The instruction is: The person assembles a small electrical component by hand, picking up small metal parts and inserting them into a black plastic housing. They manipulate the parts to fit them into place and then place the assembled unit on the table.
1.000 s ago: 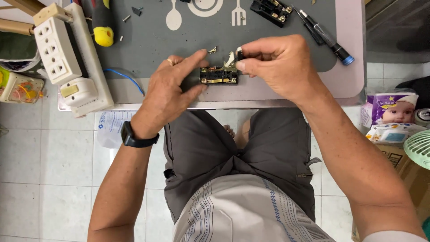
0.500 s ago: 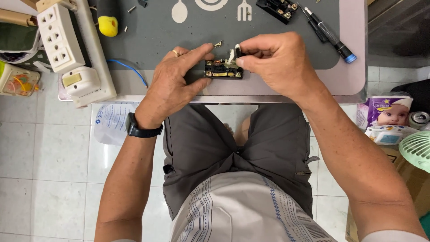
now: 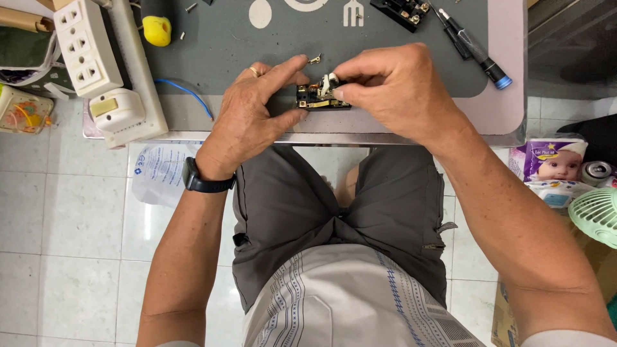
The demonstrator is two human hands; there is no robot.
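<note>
Black switch module (image 3: 316,97), unmoved at upper centre, is steadied by the left hand (image 3: 254,115) while its white piece is pinched by the right hand (image 3: 395,87).

Small black switch mechanism (image 3: 316,97): compact rectangular body, brass-coloured metal contacts and orange-toned parts visible on open face, white plastic piece standing at its right end. Position: upper centre of frame, on grey mat near table's front edge, long axis roughly left to right. Gripped at left end between thumb and forefinger of left hand (image 3: 254,119); right end and white piece pinched by fingertips of right hand (image 3: 392,90). Underside hidden; contact with mat cannot be told.
</note>
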